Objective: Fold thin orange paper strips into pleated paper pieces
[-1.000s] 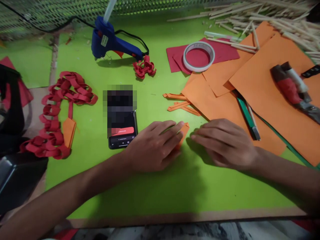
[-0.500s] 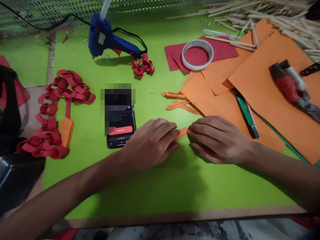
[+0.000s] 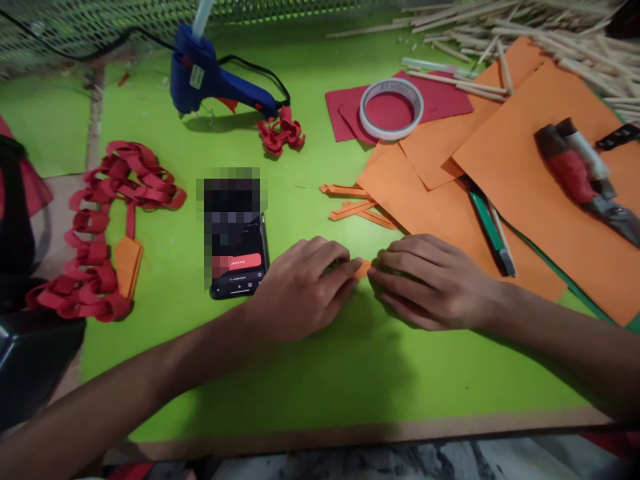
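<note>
A: Where are the hands?
B: On the green counter (image 3: 310, 380). The left hand (image 3: 300, 287) and right hand (image 3: 430, 280) meet fingertip to fingertip, each grip pinched shut on a small orange paper strip (image 3: 363, 269).
A: What lies around that strip?
B: A phone (image 3: 237, 257) just left of it. Beyond it, loose orange strips (image 3: 355, 208); farther still, a tape roll (image 3: 391, 109) and blue glue gun (image 3: 215, 77).

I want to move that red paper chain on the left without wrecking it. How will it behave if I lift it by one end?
The red paper chain is thin looped strips, so it is probably very light and floppy. Lifted by one end, it would likely dangle and swing. Its links look easy to crush or tear, so support it in several places.
</note>
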Available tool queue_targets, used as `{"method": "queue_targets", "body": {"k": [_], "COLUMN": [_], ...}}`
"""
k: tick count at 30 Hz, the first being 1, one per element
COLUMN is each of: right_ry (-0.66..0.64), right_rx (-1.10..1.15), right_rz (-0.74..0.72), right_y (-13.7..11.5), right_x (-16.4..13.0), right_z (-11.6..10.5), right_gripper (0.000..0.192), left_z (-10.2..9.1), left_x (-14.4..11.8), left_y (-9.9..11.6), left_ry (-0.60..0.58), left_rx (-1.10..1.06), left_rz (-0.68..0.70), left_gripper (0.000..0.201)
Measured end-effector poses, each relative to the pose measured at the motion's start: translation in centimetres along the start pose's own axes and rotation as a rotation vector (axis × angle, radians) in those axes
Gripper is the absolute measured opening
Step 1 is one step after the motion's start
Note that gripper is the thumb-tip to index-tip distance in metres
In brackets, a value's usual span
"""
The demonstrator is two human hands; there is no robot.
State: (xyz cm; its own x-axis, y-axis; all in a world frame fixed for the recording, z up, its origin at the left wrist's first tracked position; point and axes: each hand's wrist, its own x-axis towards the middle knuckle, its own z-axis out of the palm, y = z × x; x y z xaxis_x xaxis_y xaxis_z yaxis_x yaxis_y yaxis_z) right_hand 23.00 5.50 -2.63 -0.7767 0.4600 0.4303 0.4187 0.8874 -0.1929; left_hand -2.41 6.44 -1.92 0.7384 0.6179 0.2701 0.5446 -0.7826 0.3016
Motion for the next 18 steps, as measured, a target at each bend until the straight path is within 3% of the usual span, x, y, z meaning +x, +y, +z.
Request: {"method": "queue_targets", "body": {"k": [8, 18], "right_ry": [-0.003, -0.011], "right_rx": [-0.032, -0.036], "right_rz": [0.042, 0.043], "right_y": [0.1, 0.1], "right_x": [-0.2, -0.2], "right_z": [0.4, 0.3], "right_gripper": [0.031, 0.035], "left_z": [-0.1, 0.6], "left_x": [0.4, 1.0], "left_y": [-0.1, 0.3], "left_ry": [-0.040, 0.030], "left_rx": [-0.107, 0.004], "left_rz": [-0.079, -0.057], "left_gripper": [0.020, 0.016]}}
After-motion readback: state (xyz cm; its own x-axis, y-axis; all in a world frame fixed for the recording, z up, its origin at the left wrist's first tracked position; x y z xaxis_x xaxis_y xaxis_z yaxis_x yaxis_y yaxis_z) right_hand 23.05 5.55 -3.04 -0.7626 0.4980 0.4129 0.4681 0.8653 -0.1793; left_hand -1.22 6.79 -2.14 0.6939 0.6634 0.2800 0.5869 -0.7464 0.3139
